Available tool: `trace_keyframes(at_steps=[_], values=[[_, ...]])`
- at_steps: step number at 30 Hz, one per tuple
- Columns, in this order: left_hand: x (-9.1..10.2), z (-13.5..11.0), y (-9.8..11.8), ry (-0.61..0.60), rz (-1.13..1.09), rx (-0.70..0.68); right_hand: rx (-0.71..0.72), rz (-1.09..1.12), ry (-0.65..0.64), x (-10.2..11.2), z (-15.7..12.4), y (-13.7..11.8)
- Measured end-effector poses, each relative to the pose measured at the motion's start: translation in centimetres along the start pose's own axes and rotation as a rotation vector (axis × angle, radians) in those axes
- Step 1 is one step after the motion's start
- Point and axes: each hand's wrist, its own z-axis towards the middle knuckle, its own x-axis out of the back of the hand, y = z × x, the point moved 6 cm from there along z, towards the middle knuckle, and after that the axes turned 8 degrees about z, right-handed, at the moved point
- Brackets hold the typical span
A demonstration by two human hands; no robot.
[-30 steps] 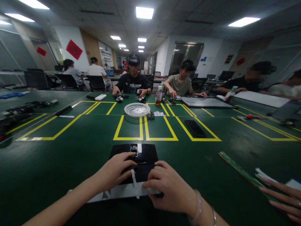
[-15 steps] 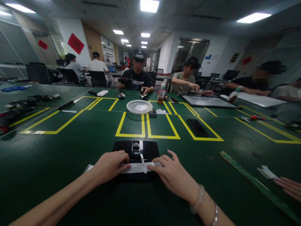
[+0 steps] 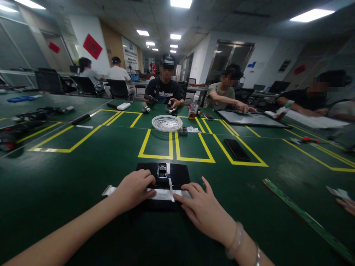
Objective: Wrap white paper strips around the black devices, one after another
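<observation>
In front of me lies a glossy black panel [image 3: 177, 173] with a small metal-framed socket [image 3: 162, 170] near its far edge. A flat white strip, like a ribbon cable [image 3: 161, 194], runs across its near part. A narrow pale tape [image 3: 170, 186] crosses the strip, and its far end stands up a little. My left hand [image 3: 138, 188] is closed on the strip left of the tape, with curled fingers. My right hand [image 3: 202, 207] grips the strip at the right, index fingertip beside the tape and little finger raised. The strip's left end [image 3: 108, 190] sticks out beyond my left wrist.
A long green circuit board [image 3: 299, 214] lies to the right, near another person's hand [image 3: 345, 205]. Farther off are a black phone [image 3: 236, 149], a white basket [image 3: 166, 123] and a bottle [image 3: 193, 110]. Cables and tools [image 3: 16, 133] lie left. People sit opposite.
The narrow tape's far end has lifted a little off the panel. My left fingers have shifted slightly along the strip. The neighbour's hand at the right has drawn outward; the whole view has turned slightly.
</observation>
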Motion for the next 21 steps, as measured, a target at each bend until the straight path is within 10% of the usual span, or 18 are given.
trace_keyframes(at_steps=[21], values=[[1.0,-0.5,0.9,0.049,-0.134,-0.236,0.024,0.013,0.189,1.7,0.1,1.2]])
